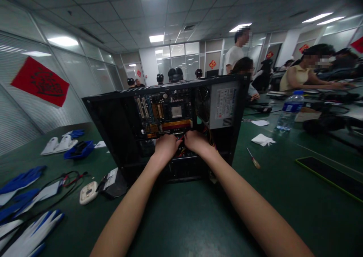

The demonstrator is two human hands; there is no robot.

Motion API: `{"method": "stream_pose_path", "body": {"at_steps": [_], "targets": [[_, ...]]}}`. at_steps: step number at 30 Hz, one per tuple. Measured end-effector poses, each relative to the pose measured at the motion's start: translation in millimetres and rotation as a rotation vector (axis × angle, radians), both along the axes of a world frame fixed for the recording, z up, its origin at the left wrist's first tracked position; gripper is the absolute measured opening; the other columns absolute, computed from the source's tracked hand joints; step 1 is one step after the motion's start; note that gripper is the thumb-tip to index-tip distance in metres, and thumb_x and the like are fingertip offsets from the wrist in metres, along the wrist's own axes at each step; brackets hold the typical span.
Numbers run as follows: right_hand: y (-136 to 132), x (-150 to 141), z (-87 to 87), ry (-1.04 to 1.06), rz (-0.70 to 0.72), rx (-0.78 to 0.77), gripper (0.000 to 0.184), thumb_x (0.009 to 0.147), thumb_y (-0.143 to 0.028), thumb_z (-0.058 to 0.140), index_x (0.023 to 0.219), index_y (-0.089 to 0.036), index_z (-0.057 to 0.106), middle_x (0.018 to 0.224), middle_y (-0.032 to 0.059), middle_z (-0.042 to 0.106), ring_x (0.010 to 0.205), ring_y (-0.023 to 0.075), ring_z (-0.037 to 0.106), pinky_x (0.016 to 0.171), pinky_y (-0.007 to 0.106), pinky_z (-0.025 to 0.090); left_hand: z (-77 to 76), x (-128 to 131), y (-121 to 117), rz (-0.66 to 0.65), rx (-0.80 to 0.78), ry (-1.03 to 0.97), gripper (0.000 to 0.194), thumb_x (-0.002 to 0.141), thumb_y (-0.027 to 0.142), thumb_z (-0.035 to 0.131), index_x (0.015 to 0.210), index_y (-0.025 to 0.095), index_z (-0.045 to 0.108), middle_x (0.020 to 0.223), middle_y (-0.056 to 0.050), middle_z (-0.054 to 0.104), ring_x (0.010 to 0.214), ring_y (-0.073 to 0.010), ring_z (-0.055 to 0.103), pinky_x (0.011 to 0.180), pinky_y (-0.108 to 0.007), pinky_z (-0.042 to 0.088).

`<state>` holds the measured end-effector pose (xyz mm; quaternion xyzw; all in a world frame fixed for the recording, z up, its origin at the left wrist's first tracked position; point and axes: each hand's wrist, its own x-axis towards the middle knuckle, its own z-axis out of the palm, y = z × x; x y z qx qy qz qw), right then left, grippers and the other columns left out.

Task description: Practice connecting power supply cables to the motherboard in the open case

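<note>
An open black computer case [106, 130] stands on the green table, its inside facing me. Within it are a motherboard [166, 111] with a pale square chip cover and a grey power supply [225, 106] at upper right. Both my hands reach into the lower part, just below the memory slots [177, 125]. My left hand [166, 145] is closed, thumb towards the right. Close beside it, my right hand [196, 140] is closed too, fingertips nearly meeting the left's. Small red bits and thin coloured wires [183, 150] show between them; what the fingers pinch is hidden.
Blue-and-white gloves [36, 232], a blue tray [79, 150], a black box-like part [113, 185] and a white rounded object [88, 192] lie left. At right are a screwdriver [254, 159], crumpled tissue [263, 140], a water bottle [289, 113] and a green-edged black panel [330, 175]. People work beyond.
</note>
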<state>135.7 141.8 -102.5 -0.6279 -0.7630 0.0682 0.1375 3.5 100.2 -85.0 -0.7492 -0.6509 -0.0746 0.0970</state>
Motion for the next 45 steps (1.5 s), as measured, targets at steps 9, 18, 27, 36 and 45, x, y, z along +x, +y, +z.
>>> {"method": "stream_pose_path", "body": {"at_steps": [9,18,27,36,45], "targets": [[-2.9,-0.4,1.9,-0.006,0.032,0.013,0.038,0.097,-0.025,0.041,0.110,-0.011,0.074,0.109,0.0226,0.072,0.100,0.0323,0.071,0.077,0.035,0.053,-0.9,-0.6,4.0,0.017,0.012,0.008,0.042,0.097,0.046,0.049,0.100,0.014,0.076,0.095,-0.017,0.075,0.091,-0.0320,0.072,0.075,-0.038,0.055],[1.7,2.7,-0.1,0.023,0.023,0.011,0.040,0.100,-0.027,0.038,0.112,-0.011,0.073,0.110,0.0224,0.072,0.102,0.0301,0.071,0.082,0.034,0.052,-3.1,-6.7,1.4,0.006,0.004,-0.040,0.041,0.095,0.049,0.049,0.093,0.019,0.077,0.090,-0.013,0.075,0.086,-0.0273,0.072,0.072,-0.032,0.052],[1.5,2.9,2.7,0.034,0.006,-0.006,0.042,0.100,-0.030,0.039,0.114,-0.010,0.073,0.113,0.0229,0.071,0.103,0.0320,0.070,0.082,0.036,0.052,-4.2,-8.9,-1.6,0.029,0.001,-0.066,0.040,0.096,0.046,0.047,0.091,0.019,0.076,0.090,-0.013,0.075,0.085,-0.0275,0.071,0.070,-0.032,0.051],[-6.3,0.4,3.3,0.001,0.045,0.011,0.039,0.099,-0.027,0.040,0.109,-0.011,0.074,0.108,0.0218,0.073,0.100,0.0318,0.072,0.077,0.034,0.052,-4.1,-5.9,-3.2,0.028,0.052,0.018,0.037,0.096,0.041,0.047,0.094,0.017,0.075,0.092,-0.015,0.075,0.087,-0.0314,0.072,0.073,-0.037,0.054],[-6.1,-0.4,-3.7,-0.001,0.147,0.063,0.036,0.098,-0.029,0.043,0.106,-0.014,0.075,0.105,0.0176,0.074,0.095,0.0267,0.072,0.074,0.029,0.050,-3.8,-5.4,-6.3,0.017,0.128,-0.007,0.028,0.095,0.040,0.049,0.106,0.019,0.065,0.107,-0.011,0.071,0.096,-0.0268,0.069,0.077,-0.033,0.052]]}}
